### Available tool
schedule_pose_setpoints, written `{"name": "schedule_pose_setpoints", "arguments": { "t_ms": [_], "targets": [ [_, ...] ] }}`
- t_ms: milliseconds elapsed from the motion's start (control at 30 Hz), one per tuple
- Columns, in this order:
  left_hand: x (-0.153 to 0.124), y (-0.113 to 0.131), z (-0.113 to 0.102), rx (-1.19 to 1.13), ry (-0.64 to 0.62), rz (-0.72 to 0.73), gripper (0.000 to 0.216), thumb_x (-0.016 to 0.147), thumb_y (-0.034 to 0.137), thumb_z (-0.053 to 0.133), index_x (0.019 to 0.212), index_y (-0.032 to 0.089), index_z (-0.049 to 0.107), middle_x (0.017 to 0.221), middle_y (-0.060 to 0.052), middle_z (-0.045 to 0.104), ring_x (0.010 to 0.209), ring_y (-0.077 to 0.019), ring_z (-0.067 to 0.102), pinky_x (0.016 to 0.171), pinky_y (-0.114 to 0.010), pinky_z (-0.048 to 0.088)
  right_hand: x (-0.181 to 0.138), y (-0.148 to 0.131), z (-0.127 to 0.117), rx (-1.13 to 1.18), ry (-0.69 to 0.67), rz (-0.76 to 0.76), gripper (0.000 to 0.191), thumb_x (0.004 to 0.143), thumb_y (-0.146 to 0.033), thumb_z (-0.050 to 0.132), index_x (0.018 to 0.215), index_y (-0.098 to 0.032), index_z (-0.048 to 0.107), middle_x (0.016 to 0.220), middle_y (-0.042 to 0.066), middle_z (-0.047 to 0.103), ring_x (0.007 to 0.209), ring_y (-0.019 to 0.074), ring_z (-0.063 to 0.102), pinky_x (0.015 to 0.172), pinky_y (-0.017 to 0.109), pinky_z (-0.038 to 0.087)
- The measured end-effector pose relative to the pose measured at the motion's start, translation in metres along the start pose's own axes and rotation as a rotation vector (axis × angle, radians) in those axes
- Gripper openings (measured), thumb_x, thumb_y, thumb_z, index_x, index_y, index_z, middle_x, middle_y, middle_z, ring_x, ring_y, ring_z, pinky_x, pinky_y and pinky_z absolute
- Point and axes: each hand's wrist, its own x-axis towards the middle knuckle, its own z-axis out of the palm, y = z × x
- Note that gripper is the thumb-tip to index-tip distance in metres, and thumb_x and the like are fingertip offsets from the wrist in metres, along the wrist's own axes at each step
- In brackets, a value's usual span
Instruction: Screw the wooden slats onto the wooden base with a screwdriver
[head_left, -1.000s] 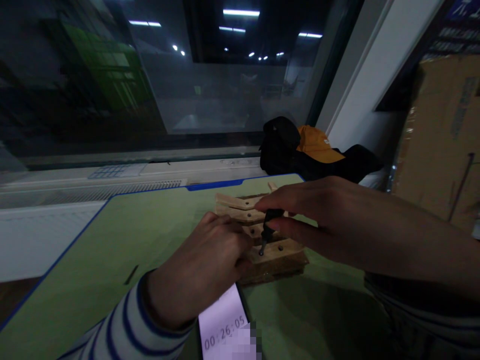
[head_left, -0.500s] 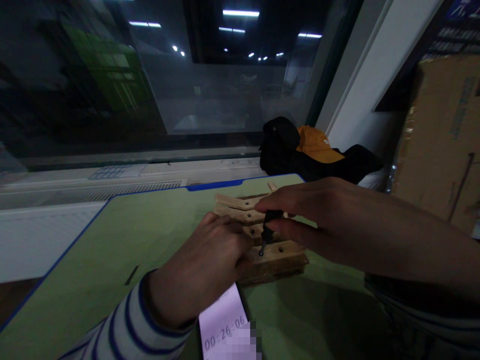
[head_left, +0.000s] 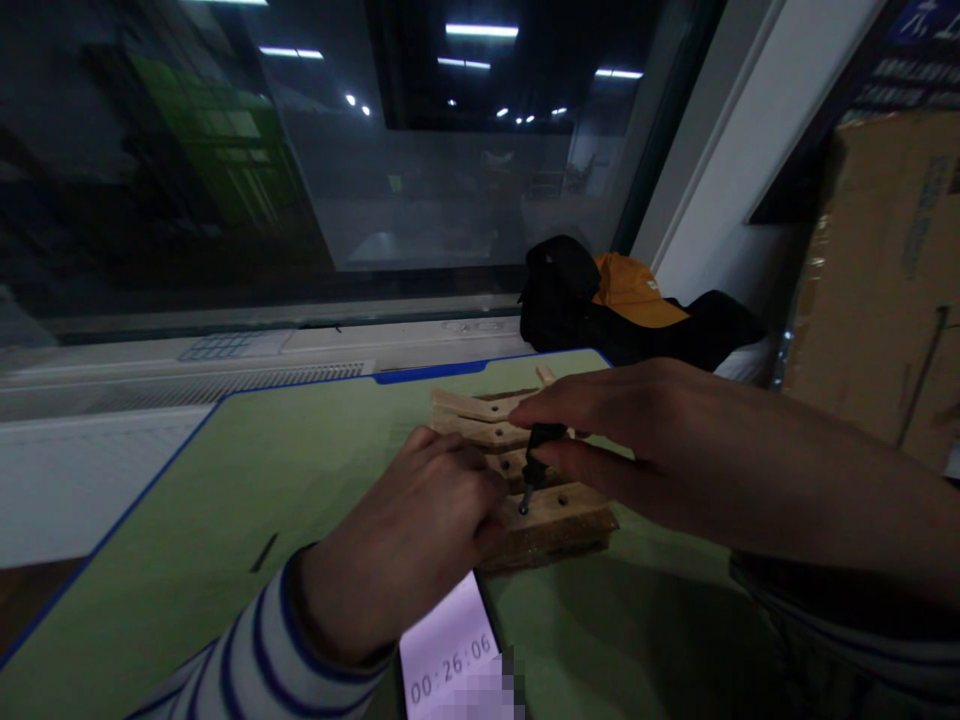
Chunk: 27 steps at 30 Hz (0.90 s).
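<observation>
The phone (head_left: 450, 655) is cut off below, its lower screen blurred.

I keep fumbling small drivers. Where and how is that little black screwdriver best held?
Pinch the black screwdriver by its stubby handle from above, fingertips on opposite sides, as the right hand does. It stands nearly upright, tip down on the wooden slat, so only the handle is free.

Green mat (head_left: 225, 480) left of wood stack (head_left: 525, 480): open. Near edge: phone (head_left: 450, 660). Far right: dark bag (head_left: 592, 300), cardboard box (head_left: 885, 270).

Pale, raw matt wooden blocks (head_left: 525, 480) lie on a smooth matt green mat (head_left: 225, 500); the screwdriver (head_left: 536, 455) looks black plastic.
</observation>
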Motion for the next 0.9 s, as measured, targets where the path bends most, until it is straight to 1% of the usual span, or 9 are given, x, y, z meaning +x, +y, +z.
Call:
{"name": "schedule_pose_setpoints", "arguments": {
  "t_ms": [133,267,367,533,700,833,900],
  "targets": [
    [-0.0007,0.001,0.0001,0.0,-0.011,-0.014,0.016,0.089,0.024,0.056,0.08,0.023,0.068,0.084,-0.001,0.069,0.087,-0.0224,0.061,0.082,-0.044,0.034,-0.0002,-0.0005,-0.0004,0.007,-0.001,-0.009,0.021,0.089,-0.018,0.046,0.089,-0.019,0.067,0.086,0.004,0.071,0.075,0.0165,0.066,0.066,0.027,0.046],
    [0.0002,0.0013,0.0009,0.011,0.004,-0.037,0.012,0.086,0.021,0.058,0.078,0.021,0.067,0.085,-0.002,0.069,0.089,-0.0233,0.06,0.082,-0.044,0.034,-0.0007,-0.0014,-0.0005,0.001,-0.016,-0.001,0.02,0.089,-0.017,0.045,0.083,-0.019,0.064,0.087,0.003,0.071,0.077,0.0169,0.067,0.067,0.028,0.046],
    [0.0,0.0016,0.0011,0.01,0.021,-0.031,0.009,0.084,0.02,0.06,0.08,0.022,0.067,0.086,-0.002,0.068,0.09,-0.0235,0.06,0.082,-0.044,0.034,-0.0013,-0.0015,-0.0004,-0.003,-0.017,0.009,0.018,0.089,-0.017,0.046,0.082,-0.019,0.063,0.088,0.003,0.071,0.079,0.0175,0.067,0.068,0.028,0.047],
    [-0.0013,0.0029,0.0011,0.02,0.014,-0.042,0.012,0.085,0.019,0.058,0.079,0.021,0.068,0.086,-0.004,0.069,0.09,-0.0242,0.06,0.082,-0.044,0.035,-0.0012,-0.0017,-0.0016,0.006,-0.03,0.003,0.018,0.088,-0.015,0.047,0.082,-0.018,0.063,0.09,0.003,0.071,0.079,0.017,0.067,0.069,0.028,0.047],
    [-0.0011,0.0038,0.0011,0.027,0.014,-0.041,0.01,0.085,0.022,0.059,0.082,0.022,0.069,0.088,-0.004,0.069,0.091,-0.0246,0.061,0.082,-0.044,0.035,0.0003,-0.0028,-0.0025,0.007,-0.03,-0.001,0.019,0.089,-0.014,0.046,0.083,-0.018,0.064,0.088,0.003,0.071,0.079,0.0165,0.067,0.069,0.027,0.047],
    [-0.0005,0.004,-0.0023,0.03,-0.01,-0.037,0.012,0.086,0.024,0.059,0.08,0.023,0.069,0.086,-0.003,0.07,0.091,-0.0256,0.061,0.081,-0.045,0.036,-0.0003,-0.002,-0.0013,0.008,-0.024,0.001,0.019,0.089,-0.016,0.045,0.083,-0.018,0.063,0.097,0.004,0.071,0.082,0.0167,0.067,0.069,0.027,0.047],
    [-0.0001,0.003,-0.0038,0.014,0.008,-0.039,0.011,0.087,0.028,0.06,0.084,0.024,0.07,0.089,-0.003,0.07,0.093,-0.0266,0.061,0.082,-0.046,0.036,-0.0007,-0.0015,-0.0005,0.014,-0.031,0.004,0.019,0.09,-0.016,0.045,0.084,-0.018,0.062,0.098,0.004,0.071,0.082,0.0165,0.067,0.069,0.028,0.046]
  ]
}}
